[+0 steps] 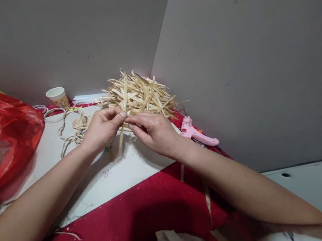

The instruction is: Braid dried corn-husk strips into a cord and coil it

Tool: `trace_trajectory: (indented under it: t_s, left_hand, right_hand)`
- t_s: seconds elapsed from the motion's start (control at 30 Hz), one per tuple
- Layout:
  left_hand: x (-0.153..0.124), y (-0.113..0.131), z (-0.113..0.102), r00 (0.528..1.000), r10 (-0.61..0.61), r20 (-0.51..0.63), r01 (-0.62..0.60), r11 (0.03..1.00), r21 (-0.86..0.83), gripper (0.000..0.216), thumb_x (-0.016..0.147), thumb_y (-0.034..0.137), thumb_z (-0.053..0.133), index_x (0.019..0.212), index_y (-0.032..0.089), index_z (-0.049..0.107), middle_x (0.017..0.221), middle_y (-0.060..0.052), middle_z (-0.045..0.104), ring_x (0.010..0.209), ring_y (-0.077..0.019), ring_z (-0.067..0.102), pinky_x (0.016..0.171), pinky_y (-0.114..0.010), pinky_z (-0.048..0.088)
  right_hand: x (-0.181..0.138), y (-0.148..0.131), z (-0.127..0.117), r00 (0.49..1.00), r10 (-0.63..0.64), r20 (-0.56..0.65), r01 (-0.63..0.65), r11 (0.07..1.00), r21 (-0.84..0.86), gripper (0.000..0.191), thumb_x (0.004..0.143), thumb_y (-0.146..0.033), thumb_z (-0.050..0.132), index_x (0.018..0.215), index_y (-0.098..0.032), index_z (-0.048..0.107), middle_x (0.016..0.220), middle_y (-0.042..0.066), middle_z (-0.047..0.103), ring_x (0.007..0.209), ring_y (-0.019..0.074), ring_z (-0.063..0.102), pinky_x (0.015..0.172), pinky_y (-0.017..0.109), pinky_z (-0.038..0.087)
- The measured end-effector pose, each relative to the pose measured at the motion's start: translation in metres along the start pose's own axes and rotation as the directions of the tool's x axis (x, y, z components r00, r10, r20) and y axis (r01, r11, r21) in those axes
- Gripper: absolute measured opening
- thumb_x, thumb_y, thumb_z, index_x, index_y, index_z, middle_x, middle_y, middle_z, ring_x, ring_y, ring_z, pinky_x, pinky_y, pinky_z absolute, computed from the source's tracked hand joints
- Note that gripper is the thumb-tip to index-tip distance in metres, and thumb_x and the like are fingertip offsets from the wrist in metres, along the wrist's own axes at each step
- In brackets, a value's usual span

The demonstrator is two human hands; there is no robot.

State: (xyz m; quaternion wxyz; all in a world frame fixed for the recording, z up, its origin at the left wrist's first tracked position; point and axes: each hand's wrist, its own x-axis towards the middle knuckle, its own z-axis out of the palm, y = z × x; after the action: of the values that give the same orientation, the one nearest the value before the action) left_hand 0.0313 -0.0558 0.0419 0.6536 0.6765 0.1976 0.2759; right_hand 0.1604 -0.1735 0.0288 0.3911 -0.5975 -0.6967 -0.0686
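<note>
My left hand (104, 126) pinches a flat, pale straw strip (121, 142) between thumb and forefinger. One end of the strip hangs down over the white board (119, 186). Close against it, my right hand (153, 131) is closed too, its thumb and fingers at the same strip where the fingertips of both hands nearly meet. Right behind the hands lies a heap of dry straw strips (143, 95). To the left of my left hand, a braided straw cord (78, 131) is coiled loosely on the board. The exact grip point is partly hidden by the fingers.
A red plastic bag (15, 132) bulges at the left. Behind the board stand a paper cup (57, 98), white rings (54, 115) and white sticks (91, 98). A pink glue gun (196, 132) lies right, on red cloth (148, 214). Grey panels (228, 52) rise behind.
</note>
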Motion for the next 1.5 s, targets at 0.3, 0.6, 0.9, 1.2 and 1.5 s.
trace_trajectory:
  t_s: [0.3, 0.6, 0.9, 1.2, 1.5]
  left_hand:
    - [-0.003, 0.008, -0.002, 0.986, -0.056, 0.157, 0.06, 0.998, -0.021, 0.034, 0.077, 0.041, 0.076, 0.07, 0.017, 0.054, 0.05, 0.008, 0.036, 0.042, -0.0036, 0.025, 0.042, -0.019, 0.019]
    - [-0.009, 0.017, -0.003, 0.968, 0.077, 0.241, -0.15, 0.94, 0.305, 0.023, 0.085, 0.034, 0.064, 0.072, 0.015, 0.061, 0.062, 0.001, 0.054, 0.053, -0.0074, 0.039, 0.05, -0.021, 0.03]
    - [-0.007, 0.021, -0.01, 0.945, 0.017, 0.328, -0.187, 0.85, 0.493, 0.018, 0.084, 0.023, 0.056, 0.068, 0.017, 0.054, 0.056, 0.005, 0.042, 0.051, -0.0083, 0.036, 0.051, -0.022, 0.029]
    - [0.007, 0.02, -0.037, 0.971, 0.144, 0.19, -0.238, 0.555, 0.797, 0.018, 0.077, 0.019, 0.052, 0.059, 0.019, 0.048, 0.053, 0.003, 0.043, 0.053, -0.0112, 0.036, 0.055, -0.026, 0.024]
    - [0.017, 0.022, -0.084, 0.987, 0.14, 0.084, -0.137, 0.425, 0.895, 0.015, 0.07, 0.017, 0.052, 0.055, 0.019, 0.052, 0.049, 0.001, 0.048, 0.052, -0.013, 0.037, 0.055, -0.027, 0.025]
  right_hand:
    - [0.005, 0.0, -0.012, 0.882, 0.461, 0.098, -0.422, 0.68, 0.6, 0.031, 0.082, -0.044, 0.073, 0.094, -0.017, 0.066, 0.085, 0.002, 0.069, 0.05, 0.0061, 0.05, 0.046, 0.022, 0.039]
    - [0.009, 0.002, -0.015, 0.767, 0.37, 0.524, -0.64, 0.393, 0.66, 0.043, 0.084, -0.056, 0.066, 0.074, -0.016, 0.058, 0.053, -0.008, 0.046, 0.04, 0.0031, 0.034, 0.037, 0.018, 0.024]
    - [0.005, 0.003, 0.0, 0.817, 0.381, 0.433, -0.577, 0.565, 0.59, 0.031, 0.095, -0.036, 0.049, 0.068, -0.019, 0.047, 0.054, -0.008, 0.037, 0.045, 0.0064, 0.029, 0.043, 0.019, 0.027]
    - [0.042, 0.008, 0.034, 0.768, 0.37, 0.522, -0.639, 0.481, 0.6, 0.031, 0.098, -0.036, 0.043, 0.071, -0.021, 0.042, 0.052, -0.009, 0.033, 0.041, 0.0063, 0.023, 0.038, 0.018, 0.022]
    - [0.087, 0.002, 0.081, 0.734, 0.373, 0.568, -0.676, 0.482, 0.557, 0.034, 0.098, -0.038, 0.044, 0.069, -0.021, 0.041, 0.05, -0.009, 0.035, 0.038, 0.006, 0.023, 0.038, 0.019, 0.019]
